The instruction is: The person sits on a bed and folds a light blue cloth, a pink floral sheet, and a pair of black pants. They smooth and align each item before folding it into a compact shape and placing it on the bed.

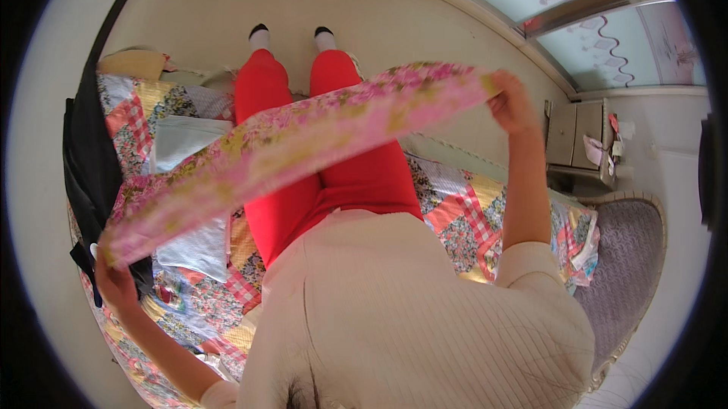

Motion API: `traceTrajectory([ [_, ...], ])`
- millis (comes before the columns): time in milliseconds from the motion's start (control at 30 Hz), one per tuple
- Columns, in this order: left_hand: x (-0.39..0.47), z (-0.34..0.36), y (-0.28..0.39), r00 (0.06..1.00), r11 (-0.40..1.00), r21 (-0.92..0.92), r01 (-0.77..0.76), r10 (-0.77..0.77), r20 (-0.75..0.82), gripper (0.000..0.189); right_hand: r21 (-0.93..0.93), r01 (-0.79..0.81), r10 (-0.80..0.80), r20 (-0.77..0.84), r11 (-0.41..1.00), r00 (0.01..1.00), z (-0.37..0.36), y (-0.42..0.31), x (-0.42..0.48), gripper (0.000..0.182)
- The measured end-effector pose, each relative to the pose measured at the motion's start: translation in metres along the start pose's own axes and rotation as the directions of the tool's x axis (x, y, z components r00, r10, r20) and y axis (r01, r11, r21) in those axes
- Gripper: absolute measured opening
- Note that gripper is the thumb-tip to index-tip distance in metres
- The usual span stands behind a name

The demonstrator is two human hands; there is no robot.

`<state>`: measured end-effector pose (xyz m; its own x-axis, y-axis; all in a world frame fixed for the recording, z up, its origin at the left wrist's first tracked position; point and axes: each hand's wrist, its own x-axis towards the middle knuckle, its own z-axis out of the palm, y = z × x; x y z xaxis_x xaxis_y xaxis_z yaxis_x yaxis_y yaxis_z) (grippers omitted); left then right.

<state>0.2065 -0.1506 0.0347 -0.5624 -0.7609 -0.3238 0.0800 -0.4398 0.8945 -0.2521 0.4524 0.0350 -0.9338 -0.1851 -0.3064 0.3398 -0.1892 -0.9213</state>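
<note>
A pink floral cloth with yellow-green patches stretches between my two hands, slanting up to the right above my red-trousered legs. My left hand grips its lower left end, near black fabric at the bed's side. At the upper right end, my right hand holds the other corner, slightly blurred. The cloth looks folded or bunched lengthwise into a long band; which cannot be told. Partly behind it, folded pale blue cloth lies on the patchwork bedspread to my left.
Black fabric is heaped along the bed's left edge. Beyond my feet is a pale floor. A small bedside cabinet with items on it stands at right, near a padded headboard. Patterned glass sliding doors are at upper right.
</note>
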Motion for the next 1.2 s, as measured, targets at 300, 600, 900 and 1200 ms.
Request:
traceTrajectory([
  [300, 0.132, 0.066, 0.102, 0.963, 0.962, 0.059, -0.266, 0.268, -0.035, 0.01, -0.253, 0.244, -0.196, 0.202, 0.936, 0.96, 0.086, -0.09, 0.097, 0.014],
  [600, 0.071, 0.03, 0.018, 0.988, 0.993, -0.07, -0.09, 0.08, -0.13, 0.022, -0.277, 0.108, -0.074, 0.131, 0.955, 0.989, 0.068, -0.037, 0.07, 0.017],
  [900, 0.008, -0.014, -0.117, 0.938, 0.885, 0.315, 0.343, -0.304, -0.168, 0.011, -0.325, -0.513, 0.528, -0.047, 0.795, 0.848, -0.032, 0.155, 0.028, 0.018],
  [1200, 0.055, 0.024, -0.113, 0.904, 0.562, 0.722, 0.404, -0.128, -0.407, 0.04, -0.564, -0.505, 0.482, -0.204, 0.653, 0.852, -0.002, 0.194, 0.09, 0.042],
])
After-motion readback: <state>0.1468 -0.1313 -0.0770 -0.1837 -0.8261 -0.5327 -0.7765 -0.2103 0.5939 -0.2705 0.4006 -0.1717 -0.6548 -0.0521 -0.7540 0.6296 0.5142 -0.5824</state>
